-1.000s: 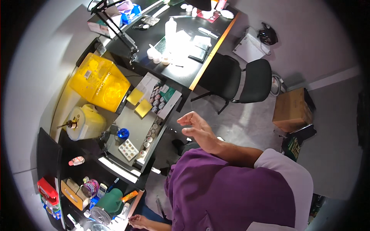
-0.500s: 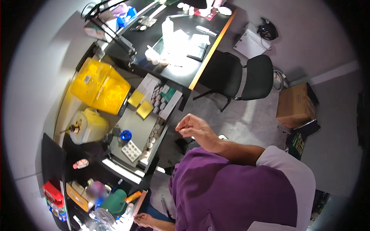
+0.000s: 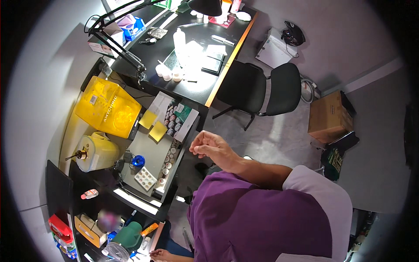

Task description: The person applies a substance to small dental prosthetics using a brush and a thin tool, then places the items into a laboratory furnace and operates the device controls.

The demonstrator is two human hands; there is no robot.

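Above the grey side table (image 3: 150, 150), the right hand (image 3: 211, 148) hangs loosely curled, empty; left hand (image 3: 160, 254) unclear.

We wear a purple top (image 3: 257, 218) with short sleeves. The sleeve end (image 3: 318, 196) is a lighter, pale purple. Our arms are bare, and our hands have no gloves.

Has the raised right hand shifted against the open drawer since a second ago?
Cannot tell for sure. The right hand hangs just right of the grey drawer, about as before; the whole view has slid slightly, so the head moved rather than the hand.
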